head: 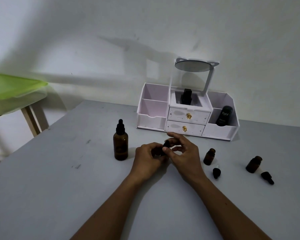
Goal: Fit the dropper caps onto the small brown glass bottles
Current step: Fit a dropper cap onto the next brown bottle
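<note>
Lower right on the bench (59, 187): two loose caps lying flat, right cap (267, 177) and inner cap (216, 172). Each lies just beside an open brown bottle, right bottle (254, 164) and inner bottle (209, 156). Centre: left hand (149, 156) is curled round the held bottle (157, 152), mostly hidden by fingers. Right hand (184, 153) pinches the black dropper cap (166, 144) on top of it. Left of the hands: tall capped bottle (120, 146), upright. Behind, at the wall: white organiser (152, 118).

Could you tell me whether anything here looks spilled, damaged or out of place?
Nothing spilled or broken. Two dropper caps lie loose beside uncapped small bottles, and the organiser's mirror is tipped nearly flat.
</note>
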The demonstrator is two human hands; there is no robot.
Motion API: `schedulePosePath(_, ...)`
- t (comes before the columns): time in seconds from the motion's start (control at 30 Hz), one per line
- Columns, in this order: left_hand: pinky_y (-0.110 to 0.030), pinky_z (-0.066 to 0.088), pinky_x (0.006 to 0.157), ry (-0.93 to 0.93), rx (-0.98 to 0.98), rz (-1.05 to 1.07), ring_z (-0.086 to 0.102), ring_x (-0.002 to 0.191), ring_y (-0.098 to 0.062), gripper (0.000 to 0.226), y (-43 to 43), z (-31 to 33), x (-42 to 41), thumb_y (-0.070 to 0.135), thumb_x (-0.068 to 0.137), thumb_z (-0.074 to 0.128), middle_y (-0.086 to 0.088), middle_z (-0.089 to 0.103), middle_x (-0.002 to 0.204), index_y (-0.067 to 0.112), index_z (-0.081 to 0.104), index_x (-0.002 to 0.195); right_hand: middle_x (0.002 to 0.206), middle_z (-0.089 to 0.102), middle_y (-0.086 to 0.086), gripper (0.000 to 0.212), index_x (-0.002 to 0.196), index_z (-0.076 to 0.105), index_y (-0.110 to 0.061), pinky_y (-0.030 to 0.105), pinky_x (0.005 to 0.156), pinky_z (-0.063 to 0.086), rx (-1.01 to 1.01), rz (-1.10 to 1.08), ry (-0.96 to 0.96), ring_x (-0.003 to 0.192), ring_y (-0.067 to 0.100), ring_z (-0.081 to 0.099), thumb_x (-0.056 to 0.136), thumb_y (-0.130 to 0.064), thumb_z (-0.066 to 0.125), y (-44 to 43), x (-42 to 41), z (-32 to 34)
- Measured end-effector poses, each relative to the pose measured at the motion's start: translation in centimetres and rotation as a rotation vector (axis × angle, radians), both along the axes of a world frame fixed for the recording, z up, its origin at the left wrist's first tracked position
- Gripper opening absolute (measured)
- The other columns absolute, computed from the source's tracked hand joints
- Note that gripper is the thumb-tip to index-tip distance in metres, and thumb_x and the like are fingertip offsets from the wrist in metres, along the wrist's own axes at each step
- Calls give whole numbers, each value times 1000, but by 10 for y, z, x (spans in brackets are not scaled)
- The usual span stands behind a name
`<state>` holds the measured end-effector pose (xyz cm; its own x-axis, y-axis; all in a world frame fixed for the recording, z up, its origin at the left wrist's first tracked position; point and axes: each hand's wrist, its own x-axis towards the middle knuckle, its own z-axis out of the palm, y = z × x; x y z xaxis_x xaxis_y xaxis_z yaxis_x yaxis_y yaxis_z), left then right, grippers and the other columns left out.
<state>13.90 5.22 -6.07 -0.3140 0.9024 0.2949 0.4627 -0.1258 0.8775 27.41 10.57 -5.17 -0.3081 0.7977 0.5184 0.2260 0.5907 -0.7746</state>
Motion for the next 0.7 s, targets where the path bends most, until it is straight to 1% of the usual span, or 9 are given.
schedulePosePath(0.13,-24,57,84,7,-20,0,68,89,-4,31,1,0,0,21,79,78,6,74,101,21,73,109,101,71,-11,49,125,65,-28,31,86,59,-18,10,-2,96,6,68,81,-15,81,1,1,-1)
schedulePosePath(0.2,-27,56,88,5,-27,-16,68,95,-7,36,-3,2,1,22,79,78,5,73,107,20,71,115,107,69,-12,52,128,63,-28,27,84,58,5,19,-9,99,4,66,81,-18,81,0,2,1)
schedulePosePath(0.27,-23,51,94,8,-63,-24,64,106,-9,48,-9,5,3,24,79,79,4,69,119,21,64,125,115,67,-14,53,130,61,-28,20,82,56,54,9,8,104,3,63,82,-21,81,-2,4,6)
schedulePosePath(0.37,-20,44,94,-43,-141,7,59,115,-12,62,-19,7,3,26,79,79,2,61,132,22,54,136,116,64,-15,46,126,60,-27,15,78,53,176,-50,35,105,0,61,84,-25,79,-5,6,20)
schedulePosePath(0.47,-14,45,89,-111,-169,50,59,108,-5,54,-38,6,-3,31,80,78,6,62,127,26,57,130,112,65,-11,40,121,63,-18,15,77,52,270,-61,45,102,-1,61,84,-28,72,-12,-2,36)
schedulePosePath(0.53,-5,46,79,-143,-134,98,61,99,-1,43,-57,3,-11,33,79,79,11,66,115,27,63,119,107,65,-14,37,118,65,-18,11,76,50,288,-26,39,100,-4,61,84,-28,71,-19,-14,45)
schedulePosePath(0.6,-2,46,68,-165,-66,219,62,92,0,32,-75,1,-20,32,78,79,17,64,102,28,66,107,104,63,-17,34,116,66,-21,9,76,50,271,35,12,98,-8,61,84,-27,72,-25,-29,54)
schedulePosePath(0.63,-2,45,65,-177,-29,299,61,90,1,30,-83,1,-26,31,78,80,17,63,101,28,66,104,103,63,-19,32,116,66,-22,8,75,50,254,66,-8,97,-9,61,85,-26,74,-27,-37,58)
schedulePosePath(0.7,-4,44,68,-203,61,444,60,90,1,33,-91,1,-42,27,77,81,13,64,106,26,66,106,104,64,-21,33,117,66,-25,9,72,50,213,121,-54,95,-7,62,86,-23,77,-29,-56,65)
